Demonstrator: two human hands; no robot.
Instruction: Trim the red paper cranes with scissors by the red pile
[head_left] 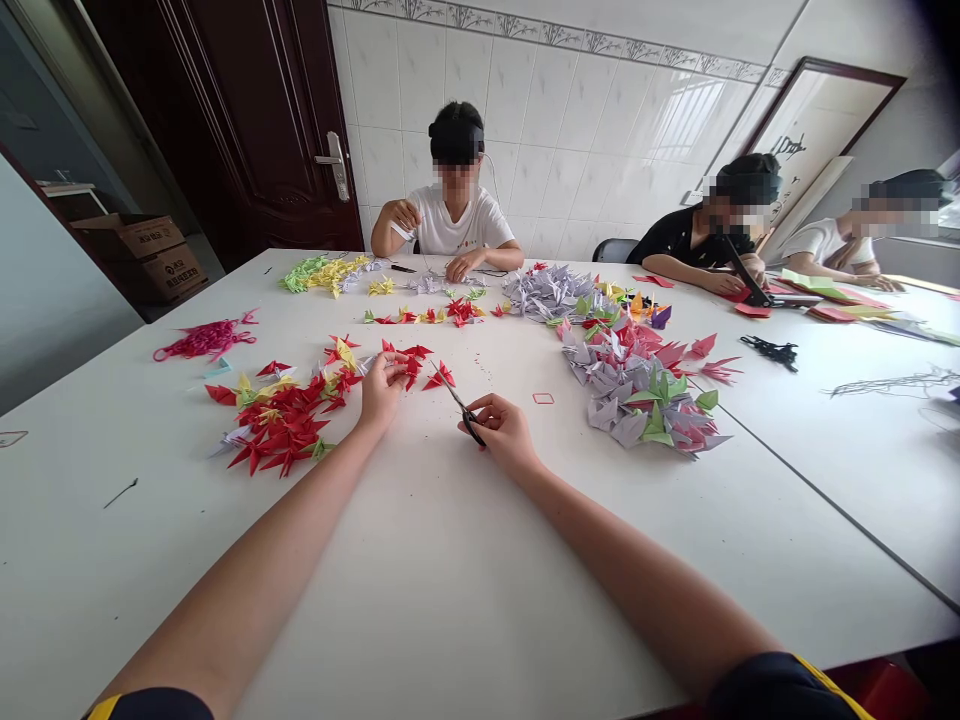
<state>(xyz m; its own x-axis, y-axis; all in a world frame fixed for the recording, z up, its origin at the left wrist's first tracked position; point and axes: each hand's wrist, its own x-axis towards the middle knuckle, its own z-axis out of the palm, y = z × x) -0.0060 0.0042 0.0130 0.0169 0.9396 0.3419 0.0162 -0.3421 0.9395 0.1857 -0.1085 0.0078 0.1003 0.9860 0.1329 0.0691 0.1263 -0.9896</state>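
Nearest the lens: dark sleeves (772,690); then left hand (382,390), fingers curled in beside red origami cranes (417,351), hold unclear; right hand (504,428) closed round black-handled scissors (471,424), blades pointing at one red origami crane (437,378) between hands on white tabletop (420,560); judged light, crisp, easily crushed; best pinched at folded body; looks sharply creased, pointed-winged, plain red.

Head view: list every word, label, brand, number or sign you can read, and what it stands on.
None reads clearly.
Cardboard boxes: printed lettering, too blurred to read.
Framed panel: dark brush-like strokes, unreadable.
White T-shirt opposite: small coloured print, too small to read.
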